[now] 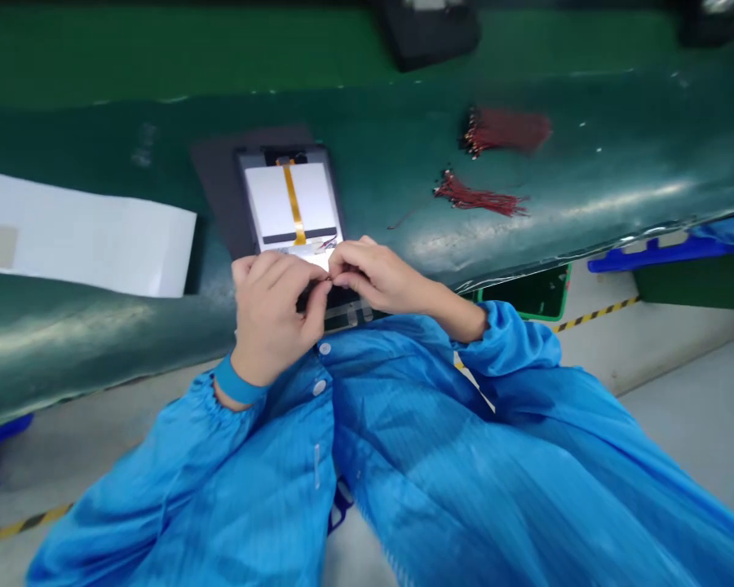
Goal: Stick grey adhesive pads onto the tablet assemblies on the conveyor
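Note:
A flat dark-framed panel (pixel 290 200) with a white face and an orange ribbon strip lies on a dark mat on the green bench. My left hand (pixel 272 314) and my right hand (pixel 376 273) meet at the panel's near edge. Both are pinched together, fingertips touching, over thin red wires at that edge. What the fingers grip is too small to make out. Blue sleeves cover both arms, and a blue band circles my left wrist.
Two bundles of red wires (pixel 505 130) (pixel 480 197) lie to the right on the bench. A white sheet (pixel 86 236) lies at left. A black object (pixel 431 33) sits at the far edge. The bench's front edge (pixel 556 257) runs close to my body.

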`<act>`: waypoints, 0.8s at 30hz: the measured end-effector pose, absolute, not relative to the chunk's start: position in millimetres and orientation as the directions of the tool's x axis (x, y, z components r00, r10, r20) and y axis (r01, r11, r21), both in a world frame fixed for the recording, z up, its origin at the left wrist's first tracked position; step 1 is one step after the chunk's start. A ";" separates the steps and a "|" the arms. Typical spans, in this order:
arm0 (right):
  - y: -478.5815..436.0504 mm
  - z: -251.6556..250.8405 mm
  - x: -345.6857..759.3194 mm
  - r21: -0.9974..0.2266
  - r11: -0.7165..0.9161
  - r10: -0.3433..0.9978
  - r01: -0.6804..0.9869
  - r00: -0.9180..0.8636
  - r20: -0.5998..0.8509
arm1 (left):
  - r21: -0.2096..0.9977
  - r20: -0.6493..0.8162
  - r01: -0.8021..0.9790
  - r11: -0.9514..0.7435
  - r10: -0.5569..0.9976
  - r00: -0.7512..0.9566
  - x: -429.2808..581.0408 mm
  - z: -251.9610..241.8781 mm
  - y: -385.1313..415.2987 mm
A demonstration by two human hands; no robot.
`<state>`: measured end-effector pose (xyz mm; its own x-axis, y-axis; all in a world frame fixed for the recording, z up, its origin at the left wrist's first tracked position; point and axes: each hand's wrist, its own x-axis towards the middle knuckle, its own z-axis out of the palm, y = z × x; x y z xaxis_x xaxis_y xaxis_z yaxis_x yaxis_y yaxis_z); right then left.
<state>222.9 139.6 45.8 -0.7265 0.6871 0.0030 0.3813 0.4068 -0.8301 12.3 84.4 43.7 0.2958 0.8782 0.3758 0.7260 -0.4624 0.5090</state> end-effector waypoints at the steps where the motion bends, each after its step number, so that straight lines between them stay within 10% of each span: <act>1: 137.2 46.5 221.0 -0.833 0.404 0.695 0.377 -0.719 0.011 | 0.541 0.358 0.720 -0.434 0.894 0.270 13.0 46.6 82.4; 7: 131.1 44.9 212.8 -0.754 0.496 0.720 0.431 -0.689 0.080 | 0.726 0.195 0.658 -0.200 0.977 0.082 10.8 55.7 71.0; 15: 151.4 34.5 234.8 -0.504 0.694 0.573 0.514 -0.818 -0.045 | 0.592 0.309 0.750 -0.294 0.943 0.126 -14.4 26.1 53.9; 24: 149.4 40.7 230.8 -0.588 0.679 0.524 0.440 -0.851 -0.031 | 0.624 0.296 0.723 -0.297 0.946 0.133 6.4 17.4 52.1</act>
<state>230.8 149.4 40.7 -0.8510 0.5243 -0.0314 0.4399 0.6787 -0.5882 6.4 52.1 17.4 0.1328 0.9460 0.2958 0.7232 -0.2966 0.6237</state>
